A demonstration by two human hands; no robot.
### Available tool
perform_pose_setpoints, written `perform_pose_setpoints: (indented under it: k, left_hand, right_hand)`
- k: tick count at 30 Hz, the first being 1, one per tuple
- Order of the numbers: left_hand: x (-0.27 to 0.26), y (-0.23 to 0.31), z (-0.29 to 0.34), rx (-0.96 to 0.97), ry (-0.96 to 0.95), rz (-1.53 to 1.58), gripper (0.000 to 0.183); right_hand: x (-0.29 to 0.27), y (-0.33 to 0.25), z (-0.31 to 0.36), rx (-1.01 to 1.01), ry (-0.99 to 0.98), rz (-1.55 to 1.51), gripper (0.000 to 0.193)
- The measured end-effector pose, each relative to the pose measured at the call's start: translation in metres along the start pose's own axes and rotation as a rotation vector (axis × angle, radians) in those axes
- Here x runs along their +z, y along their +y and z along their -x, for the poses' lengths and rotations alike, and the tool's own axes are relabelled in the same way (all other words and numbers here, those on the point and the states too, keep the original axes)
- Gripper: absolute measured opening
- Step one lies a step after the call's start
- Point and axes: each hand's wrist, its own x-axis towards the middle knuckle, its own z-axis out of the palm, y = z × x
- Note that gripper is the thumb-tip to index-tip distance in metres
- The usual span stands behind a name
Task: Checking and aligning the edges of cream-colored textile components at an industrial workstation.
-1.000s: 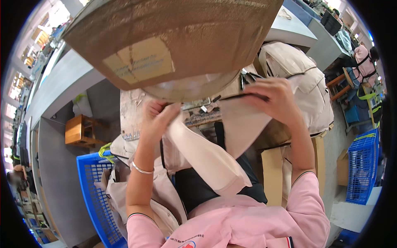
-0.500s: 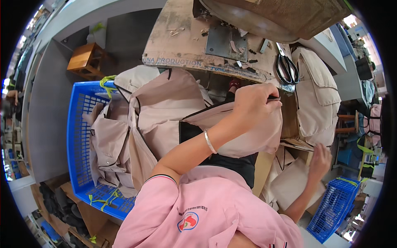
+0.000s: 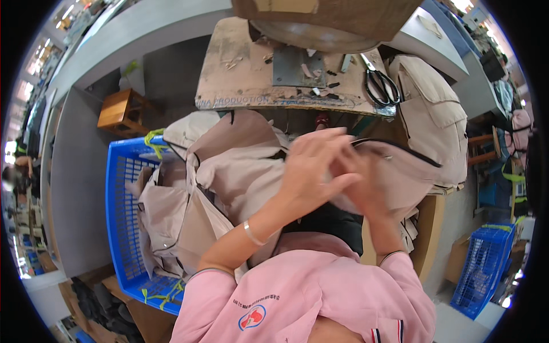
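Observation:
Across my lap lies a beige fabric bag piece with a black-trimmed edge [image 3: 409,177], one flap of it spreading to the right of my hands. My left hand [image 3: 311,168] is over the cloth, its fingers stretched out and its thumb spread apart from them. Close against it is my right hand [image 3: 363,180], smeared by motion, so its grip cannot be made out. The fingertips of both hands come together near the black trim. More beige bag pieces [image 3: 163,208] are heaped to my left in a blue plastic basket [image 3: 117,217].
Ahead stands a worn work board [image 3: 229,74] with scraps, a grey metal plate [image 3: 286,67] and black-handled scissors [image 3: 382,86]. A large cardboard-covered round part [image 3: 337,26] overhangs it. On the right are a beige backpack [image 3: 437,108], an open carton [image 3: 432,234] and another blue basket [image 3: 483,268].
My right hand has come up from the carton at the right to meet my left. The left hand has shifted leftward and spread its fingers off the trim. The flap now fans out further right.

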Motion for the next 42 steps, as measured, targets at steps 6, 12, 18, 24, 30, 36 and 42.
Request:
perform_pose_setpoints:
  k: [6, 12, 18, 24, 30, 36, 42]
  left_hand:
    - [0.009, -0.024, 0.024, -0.096, -0.127, -0.124, 0.069]
    - [-0.021, -0.05, -0.028, -0.189, -0.338, 0.207, 0.044]
    - [-0.054, -0.063, -0.071, -0.615, -0.496, 0.974, 0.031]
    - [-0.063, -0.083, -0.107, -0.662, -0.396, 0.857, 0.018]
    - [-0.063, -0.107, -0.134, -0.731, -0.297, 0.764, 0.014]
    - [-0.056, -0.114, -0.143, -0.727, -0.229, 0.735, 0.012]
    - [-0.06, -0.12, -0.146, -0.702, -0.247, 0.693, 0.02]
  right_hand:
    - [-0.052, 0.021, -0.029, -0.014, 0.375, -0.102, 0.008]
    - [-0.06, 0.056, -0.054, 0.067, 0.329, -0.224, 0.011]
    - [-0.061, 0.06, -0.088, 0.122, 0.22, -0.429, 0.013]
    - [-0.04, 0.082, -0.12, 0.14, 0.273, -0.58, 0.013]
    - [-0.028, 0.091, -0.147, 0.246, 0.242, -0.616, 0.018]
    - [-0.011, 0.107, -0.155, 0.208, 0.287, -0.527, 0.019]
    - [-0.008, 0.106, -0.161, 0.128, 0.396, -0.571, 0.02]
